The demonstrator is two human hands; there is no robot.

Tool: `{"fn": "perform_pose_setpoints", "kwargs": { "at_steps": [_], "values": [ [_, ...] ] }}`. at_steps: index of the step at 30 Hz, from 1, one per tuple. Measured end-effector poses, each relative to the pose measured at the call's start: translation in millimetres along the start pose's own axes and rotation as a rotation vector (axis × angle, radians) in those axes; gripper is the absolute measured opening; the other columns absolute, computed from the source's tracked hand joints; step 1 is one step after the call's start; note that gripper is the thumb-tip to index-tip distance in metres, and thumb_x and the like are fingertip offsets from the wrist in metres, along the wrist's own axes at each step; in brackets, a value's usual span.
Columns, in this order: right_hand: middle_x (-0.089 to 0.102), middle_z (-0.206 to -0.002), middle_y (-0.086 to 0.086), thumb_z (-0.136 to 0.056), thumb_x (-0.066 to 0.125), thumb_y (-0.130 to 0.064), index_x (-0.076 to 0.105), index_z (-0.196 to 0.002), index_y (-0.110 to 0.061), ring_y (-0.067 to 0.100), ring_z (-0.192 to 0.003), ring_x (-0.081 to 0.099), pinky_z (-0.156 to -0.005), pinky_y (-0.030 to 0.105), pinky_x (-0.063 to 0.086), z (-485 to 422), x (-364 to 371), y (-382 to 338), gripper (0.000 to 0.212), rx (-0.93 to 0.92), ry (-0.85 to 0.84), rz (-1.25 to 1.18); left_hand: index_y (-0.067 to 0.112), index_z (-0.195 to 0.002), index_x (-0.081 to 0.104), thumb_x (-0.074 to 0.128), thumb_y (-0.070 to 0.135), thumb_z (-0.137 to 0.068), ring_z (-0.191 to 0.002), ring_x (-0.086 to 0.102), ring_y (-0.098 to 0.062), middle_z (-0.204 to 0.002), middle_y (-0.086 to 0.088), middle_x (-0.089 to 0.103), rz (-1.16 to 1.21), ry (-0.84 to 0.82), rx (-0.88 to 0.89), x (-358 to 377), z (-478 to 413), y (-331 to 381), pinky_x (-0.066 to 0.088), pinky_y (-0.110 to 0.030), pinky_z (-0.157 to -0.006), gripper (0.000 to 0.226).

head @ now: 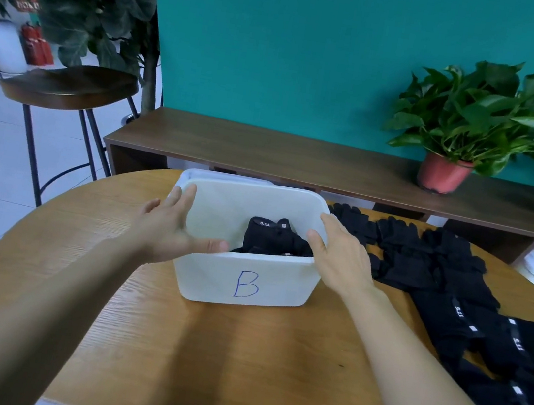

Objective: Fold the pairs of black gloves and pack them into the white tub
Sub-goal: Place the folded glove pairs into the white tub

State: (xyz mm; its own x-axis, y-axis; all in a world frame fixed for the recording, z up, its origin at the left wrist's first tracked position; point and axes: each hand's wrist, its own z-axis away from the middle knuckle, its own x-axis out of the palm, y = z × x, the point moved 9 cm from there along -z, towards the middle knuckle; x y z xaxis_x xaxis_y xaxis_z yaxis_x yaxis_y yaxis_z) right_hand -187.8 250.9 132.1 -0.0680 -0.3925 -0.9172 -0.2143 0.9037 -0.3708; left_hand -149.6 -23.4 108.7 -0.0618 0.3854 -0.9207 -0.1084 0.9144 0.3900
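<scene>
**A:** What's furthest left?

**B:** A stool [68, 86] with a dark seat, standing on the floor beyond the desk [236, 353]. Behind it are big leaves and something red, too blurred to name.

**A:** And the left hand?

**B:** The left hand [169, 222] lies against the outer left wall of the tub [246, 282]. Its fingers are straight and the thumb stretches along the near rim. The grip is apart, clamped on nothing.

**A:** Where does the tub stand?

**B:** Upright, mid-desk, with a blue "B" on its near wall. A folded pair [270, 237] of black gloves lies inside, showing a "5.11" tag. The near wall hides its lower part, so I cannot tell if more pairs lie there. A white edge [224, 177] peeks out behind the far rim, and the rest of it is hidden.

**A:** The right hand?

**B:** The right hand [341, 255] rests on the tub's right rim, fingers straight along it and thumb at the edge. Its grip is apart too.

**A:** Further right?

**B:** Loose gloves [452, 299] are spread over the desk, from just beside the tub to the frame's right edge, where they are cut off. Beyond them a plant [473, 108] in a red pot stands on a low shelf [266, 153] against the teal wall.
</scene>
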Motion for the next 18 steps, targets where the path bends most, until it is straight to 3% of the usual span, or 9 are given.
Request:
{"fn": "perform_pose_setpoints", "kwargs": {
  "at_steps": [4, 8, 12, 18],
  "values": [
    [0.045, -0.148, 0.008, -0.106, 0.034, -0.032, 0.037, -0.146, -0.014, 0.031, -0.123, 0.051, -0.097, 0.042, 0.04, -6.5, 2.8, 6.9, 0.045, 0.015, 0.013, -0.022, 0.022, -0.158, -0.004, 0.015, 0.111, -0.034, -0.153, 0.005, -0.021, -0.167, -0.002, 0.0, -0.061, 0.012, 0.02, 3.1, -4.7, 0.7, -0.003, -0.049, -0.12, 0.154],
    [0.035, -0.157, 0.007, -0.105, 0.035, -0.036, 0.031, -0.152, -0.017, 0.024, -0.145, 0.028, -0.115, 0.045, 0.028, -7.5, 4.0, 12.0, 0.051, -0.002, 0.064, -0.045, 0.017, -0.159, -0.005, 0.008, 0.108, -0.046, -0.153, -0.009, -0.015, -0.167, -0.001, -0.004, -0.17, 0.109, 0.087, -2.7, 0.4, 16.2, -0.007, -0.046, -0.122, 0.145],
    [0.031, -0.159, 0.005, -0.105, 0.033, -0.04, 0.03, -0.154, -0.019, 0.019, -0.149, 0.018, -0.118, 0.043, 0.02, 3.0, 3.1, 14.0, 0.053, -0.045, 0.104, -0.094, 0.015, -0.159, -0.002, 0.014, 0.097, -0.06, -0.153, -0.009, -0.013, -0.167, -0.001, -0.001, -0.164, 0.174, 0.225, -0.3, 14.2, 63.2, -0.011, -0.038, -0.122, 0.13],
    [0.037, -0.155, 0.004, -0.105, 0.035, -0.041, 0.032, -0.152, -0.018, 0.02, -0.148, 0.022, -0.118, 0.046, 0.023, 42.9, -11.5, 47.4, 0.053, -0.004, 0.181, -0.165, 0.017, -0.159, 0.013, 0.018, 0.08, -0.077, -0.153, -0.004, -0.013, -0.167, -0.004, 0.004, -0.02, 0.082, 0.559, 47.2, 42.6, 155.8, -0.014, -0.021, -0.117, 0.104]
  ]
}}
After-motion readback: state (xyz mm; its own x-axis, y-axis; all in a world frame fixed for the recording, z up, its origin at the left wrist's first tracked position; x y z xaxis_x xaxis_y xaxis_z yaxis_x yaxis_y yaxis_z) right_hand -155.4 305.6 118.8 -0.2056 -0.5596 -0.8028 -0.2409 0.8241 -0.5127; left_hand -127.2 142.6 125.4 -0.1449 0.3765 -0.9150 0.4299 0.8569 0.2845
